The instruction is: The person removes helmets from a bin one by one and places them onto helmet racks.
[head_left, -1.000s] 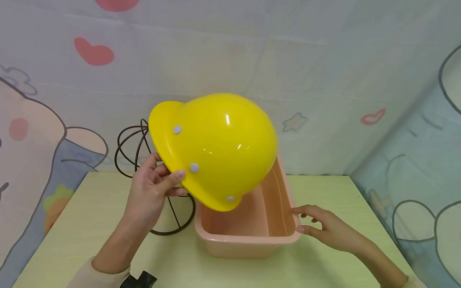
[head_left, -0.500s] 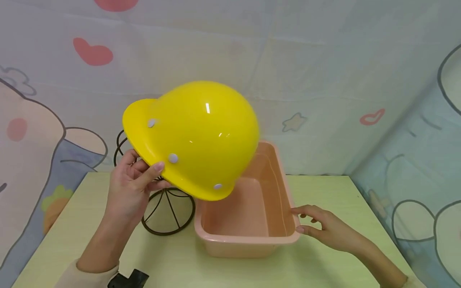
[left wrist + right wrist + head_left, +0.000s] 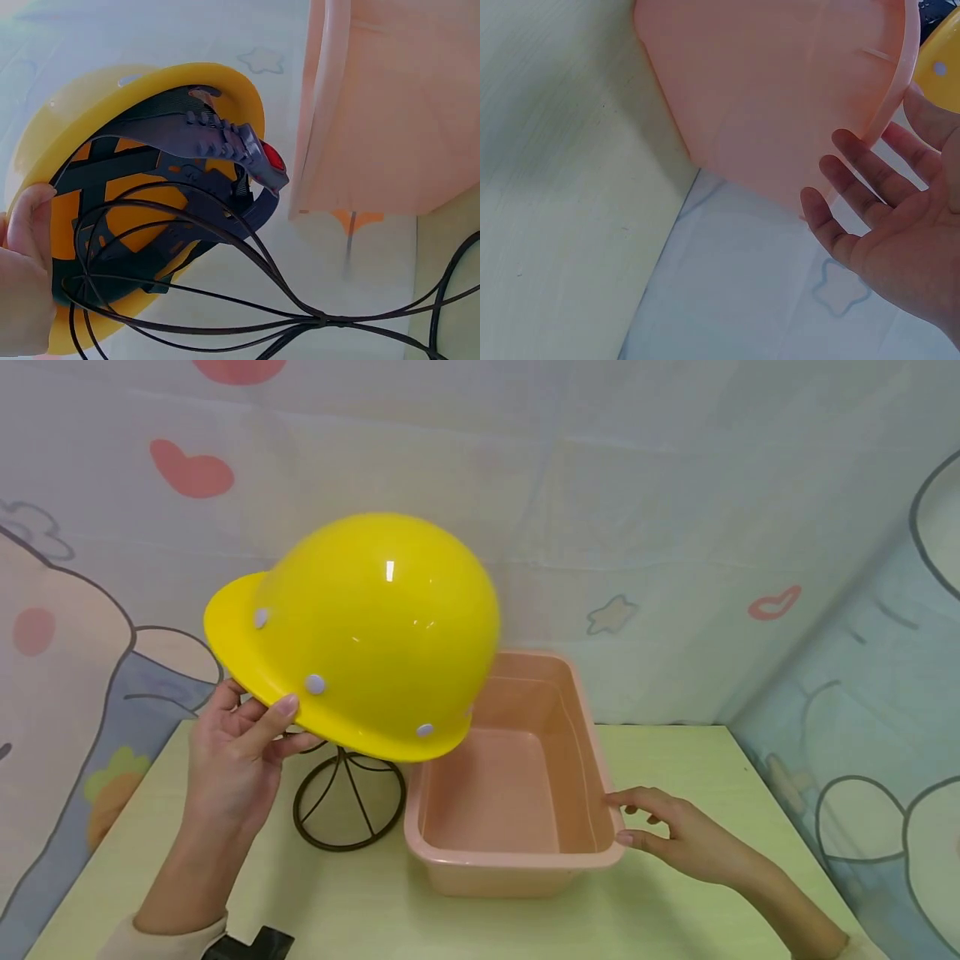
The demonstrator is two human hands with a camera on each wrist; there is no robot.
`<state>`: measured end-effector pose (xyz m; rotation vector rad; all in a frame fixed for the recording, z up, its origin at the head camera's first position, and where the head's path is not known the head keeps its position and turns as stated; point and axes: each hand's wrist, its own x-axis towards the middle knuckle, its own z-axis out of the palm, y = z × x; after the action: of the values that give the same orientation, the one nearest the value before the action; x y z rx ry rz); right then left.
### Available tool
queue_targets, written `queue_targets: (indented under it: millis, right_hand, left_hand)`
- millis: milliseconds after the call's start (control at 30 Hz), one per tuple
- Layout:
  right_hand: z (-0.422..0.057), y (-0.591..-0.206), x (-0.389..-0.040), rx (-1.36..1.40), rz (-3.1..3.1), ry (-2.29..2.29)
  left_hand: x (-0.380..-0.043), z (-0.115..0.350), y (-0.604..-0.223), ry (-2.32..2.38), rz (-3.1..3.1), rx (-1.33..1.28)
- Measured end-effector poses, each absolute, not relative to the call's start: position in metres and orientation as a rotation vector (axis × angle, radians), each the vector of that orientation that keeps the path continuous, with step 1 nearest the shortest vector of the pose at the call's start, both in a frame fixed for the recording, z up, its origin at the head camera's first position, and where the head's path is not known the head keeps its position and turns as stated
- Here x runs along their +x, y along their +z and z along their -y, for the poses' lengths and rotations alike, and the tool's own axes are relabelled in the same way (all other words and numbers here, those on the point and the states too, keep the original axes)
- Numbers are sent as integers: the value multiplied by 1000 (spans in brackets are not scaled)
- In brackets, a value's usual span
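In the head view my left hand (image 3: 232, 760) grips the brim of a yellow hard hat (image 3: 382, 635), thumb on top and fingers beneath. The hat is held up at a tilt, dome to the upper right. Its underside shows in the left wrist view, with a dark harness (image 3: 169, 139) and a red knob (image 3: 273, 156). A dark wire stand (image 3: 342, 758) with a ring base is below the hat, its upper cage hidden in the head view. My right hand (image 3: 682, 835) touches the right rim of a pink plastic basin (image 3: 517, 859) with thumb and forefinger, other fingers loose.
The basin stands mid-table with nothing inside, right beside the stand. A pale wooden tabletop (image 3: 675, 752) carries both. Behind it hangs a printed cloth (image 3: 480, 460), and another cloth side (image 3: 862, 710) closes off the right.
My left hand has carried the hard hat leftward, from over the basin to above the stand, and the dome has risen a little. The basin and right hand have stayed still.
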<state>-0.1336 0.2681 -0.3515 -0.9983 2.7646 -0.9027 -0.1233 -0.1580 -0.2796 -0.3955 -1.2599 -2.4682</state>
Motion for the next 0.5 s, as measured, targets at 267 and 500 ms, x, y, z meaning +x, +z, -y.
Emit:
queue_targets:
  millis: [267, 500]
  right_hand:
    - [-268, -350, -133, -1028, -2760, -918]
    - [-268, -350, -133, -1005, -2751, -916]
  left_hand:
    - [-123, 163, -282, -2489, 1204, -375]
    - [-122, 169, -287, -2513, 1154, -335]
